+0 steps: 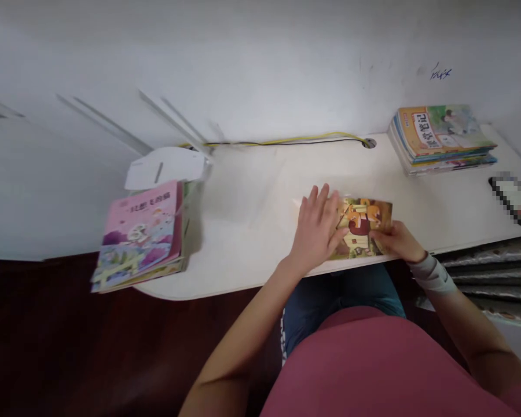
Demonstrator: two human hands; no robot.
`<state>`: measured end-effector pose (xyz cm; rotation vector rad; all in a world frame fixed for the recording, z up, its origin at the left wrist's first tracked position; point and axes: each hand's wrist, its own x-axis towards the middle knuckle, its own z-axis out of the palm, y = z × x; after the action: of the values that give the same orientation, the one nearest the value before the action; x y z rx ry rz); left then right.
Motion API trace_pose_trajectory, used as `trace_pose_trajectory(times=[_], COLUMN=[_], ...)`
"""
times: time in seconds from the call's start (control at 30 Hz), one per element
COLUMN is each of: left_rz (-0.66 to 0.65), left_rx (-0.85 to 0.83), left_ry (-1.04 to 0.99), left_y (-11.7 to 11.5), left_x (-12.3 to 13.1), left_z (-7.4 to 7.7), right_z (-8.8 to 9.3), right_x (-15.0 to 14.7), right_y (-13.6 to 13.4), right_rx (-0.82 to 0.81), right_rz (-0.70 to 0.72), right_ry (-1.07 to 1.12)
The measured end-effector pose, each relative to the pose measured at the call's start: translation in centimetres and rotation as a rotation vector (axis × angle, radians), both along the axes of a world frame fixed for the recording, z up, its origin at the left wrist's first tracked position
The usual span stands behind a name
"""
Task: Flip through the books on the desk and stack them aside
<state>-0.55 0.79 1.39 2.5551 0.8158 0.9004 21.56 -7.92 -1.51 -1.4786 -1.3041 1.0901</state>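
A small picture book (359, 227) with brown and yellow artwork lies at the front edge of the white desk (238, 231). Flat across its left side rests my left hand (316, 226), fingers stretched out and slightly blurred, covering part of the page or cover. My right hand (397, 240) grips the lower right edge, thumb on top and the other fingers mostly hidden beneath. Whether the book is open or closed cannot be made out.
At the left front corner is a stack of picture books (141, 231), beside a white router (167, 167) with antennas. Another book stack (447, 136) stands at the back right, near a phone (514, 200). Cables (304, 139) run along the wall into a hole.
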Motion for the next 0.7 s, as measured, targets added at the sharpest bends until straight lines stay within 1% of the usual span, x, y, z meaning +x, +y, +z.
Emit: trace_pose_trajectory(times=[0.07, 0.1, 0.13, 0.2, 0.27, 0.3, 0.37, 0.4, 0.43, 0.5, 0.6, 0.7], left_rz=[0.079, 0.098, 0.102, 0.077, 0.103, 0.158, 0.343, 0.446, 0.531, 0.632, 0.650, 0.624], left_rx=[-0.001, -0.023, -0.045, -0.068, -0.045, -0.025, 0.002, -0.002, -0.024, -0.115, -0.281, -0.457], left_ry=[0.286, 0.410, 0.511, 0.632, 0.640, 0.619, 0.565, 0.544, 0.532, 0.523, 0.480, 0.354], left_y=[1.3, 1.7, 2.0, 2.3, 2.5, 2.7, 3.1, 3.4, 3.7, 4.5, 5.9, 7.1], left_x=[1.4, 2.0, 2.5, 3.0, 2.8, 2.5, 1.5, 0.8, 0.2, -0.9, -1.4, -0.9], left_z=[-1.9, -2.7, -3.2, -3.8, -3.7, -3.5, -2.9, -2.6, -2.4, -2.0, -1.7, -1.6], right_z=[-0.4, -0.6, -0.8, -1.1, -1.0, -0.8, -0.4, -0.2, 0.0, 0.3, 0.5, 0.7], right_x=[1.6, 2.1, 2.6, 3.0, 3.1, 3.2, 3.5, 3.8, 4.2, 4.9, 5.6, 5.3], right_y=[0.7, 1.1, 1.5, 2.2, 2.9, 3.2, 4.1, 4.6, 5.2, 6.6, 9.0, 10.7], right_rx=[-0.039, -0.042, -0.035, 0.004, 0.053, 0.063, 0.025, -0.010, -0.045, -0.088, -0.093, -0.056], right_rz=[-0.104, -0.153, -0.194, -0.241, -0.251, -0.250, -0.221, -0.198, -0.175, -0.135, -0.105, -0.075], right_ry=[0.024, 0.003, -0.049, -0.259, -0.569, -0.716, -0.921, -0.967, -0.983, -0.970, -0.912, -0.860])
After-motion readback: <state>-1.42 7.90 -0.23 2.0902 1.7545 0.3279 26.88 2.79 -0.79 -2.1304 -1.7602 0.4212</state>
